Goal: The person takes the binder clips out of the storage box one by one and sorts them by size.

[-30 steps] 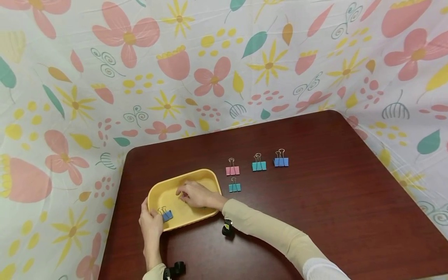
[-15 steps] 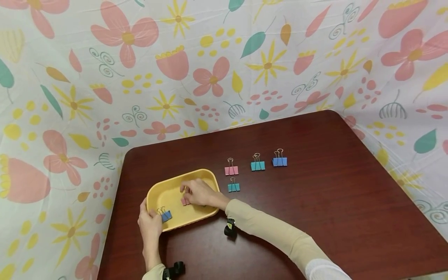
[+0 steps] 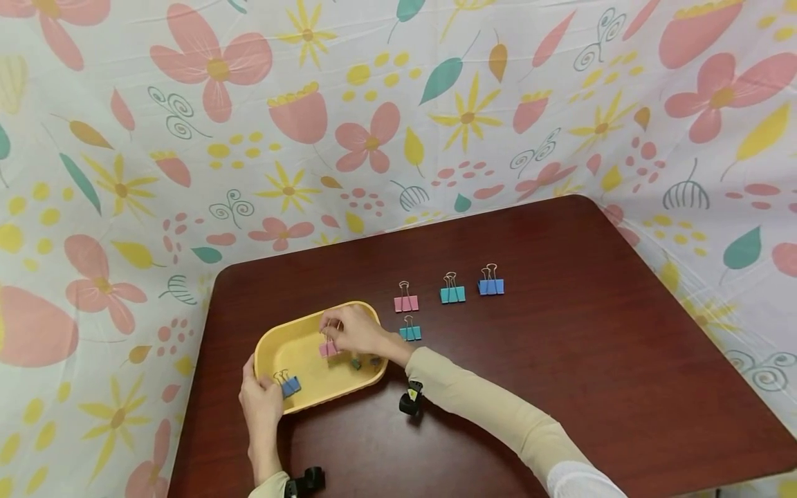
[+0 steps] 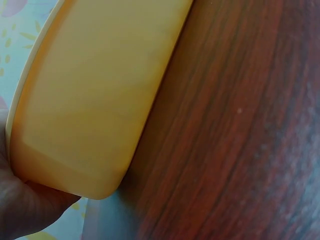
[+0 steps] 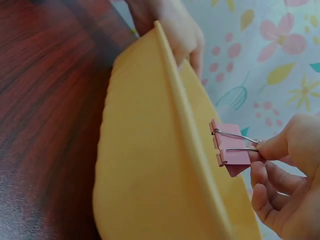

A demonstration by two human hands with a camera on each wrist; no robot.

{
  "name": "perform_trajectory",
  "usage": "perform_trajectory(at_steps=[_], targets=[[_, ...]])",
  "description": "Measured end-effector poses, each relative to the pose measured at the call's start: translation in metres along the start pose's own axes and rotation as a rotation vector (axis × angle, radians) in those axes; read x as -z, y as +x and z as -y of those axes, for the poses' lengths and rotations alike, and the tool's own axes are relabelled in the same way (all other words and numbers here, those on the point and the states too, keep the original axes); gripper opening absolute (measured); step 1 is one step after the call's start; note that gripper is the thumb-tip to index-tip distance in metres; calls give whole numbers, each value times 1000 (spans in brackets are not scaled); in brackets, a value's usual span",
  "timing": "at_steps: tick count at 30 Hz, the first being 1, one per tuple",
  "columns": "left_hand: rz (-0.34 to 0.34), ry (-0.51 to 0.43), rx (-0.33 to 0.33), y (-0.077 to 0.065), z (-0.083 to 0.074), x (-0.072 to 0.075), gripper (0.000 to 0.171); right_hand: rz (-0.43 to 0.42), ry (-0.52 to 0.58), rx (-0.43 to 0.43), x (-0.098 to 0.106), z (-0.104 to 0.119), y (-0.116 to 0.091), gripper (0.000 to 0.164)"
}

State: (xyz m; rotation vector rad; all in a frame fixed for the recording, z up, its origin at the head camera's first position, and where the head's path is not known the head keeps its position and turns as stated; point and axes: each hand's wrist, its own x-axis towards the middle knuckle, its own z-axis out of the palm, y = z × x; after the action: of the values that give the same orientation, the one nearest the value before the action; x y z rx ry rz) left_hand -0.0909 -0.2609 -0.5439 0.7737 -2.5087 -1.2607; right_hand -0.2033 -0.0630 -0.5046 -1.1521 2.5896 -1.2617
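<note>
Clock positions are read on the head view, centred on the tray, with twelve at the top. At eight o'clock, the left hand (image 3: pixel 261 402) grips the tray's corner, its thumb over the rim. Just inside that corner lies a blue metal binder clip (image 3: pixel 291 386), its wire handles pointing toward ten o'clock. The round-cornered yellow plastic tray (image 3: pixel 289 349) rests on the reddish-brown wood-grain table (image 3: pixel 560 360).

Near the tray's centre, a pink metal binder clip (image 5: pixel 232 149) hangs over the interior, its wire handles pinched between thumb and forefinger of the right hand (image 3: pixel 361 332), which reaches in at two o'clock. Half a second earlier this clip is lower and largely masked by the fingers; now its body shows and appears clear of the tray floor, suggesting a secure pinch and a lift under way. The hand's shift also uncovers a small green clip (image 3: pixel 355 363) and a small bluish clip (image 3: pixel 376 361) toward three o'clock inside the tray; both are partly shaded.

Outside the tray, toward two o'clock, stand a larger pink clip (image 3: pixel 406 304), a small teal clip (image 3: pixel 410 333) at its six o'clock, a larger teal clip (image 3: pixel 452 294) and, farthest right, a larger blue clip (image 3: pixel 491 286), none touched by either hand.
</note>
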Motion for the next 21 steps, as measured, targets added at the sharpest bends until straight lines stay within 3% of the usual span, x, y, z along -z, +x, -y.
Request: perform_trajectory(at_steps=[21], targets=[[14,8,12,0,-1,0,50,-64,44,-91,52,-8,-14,10]])
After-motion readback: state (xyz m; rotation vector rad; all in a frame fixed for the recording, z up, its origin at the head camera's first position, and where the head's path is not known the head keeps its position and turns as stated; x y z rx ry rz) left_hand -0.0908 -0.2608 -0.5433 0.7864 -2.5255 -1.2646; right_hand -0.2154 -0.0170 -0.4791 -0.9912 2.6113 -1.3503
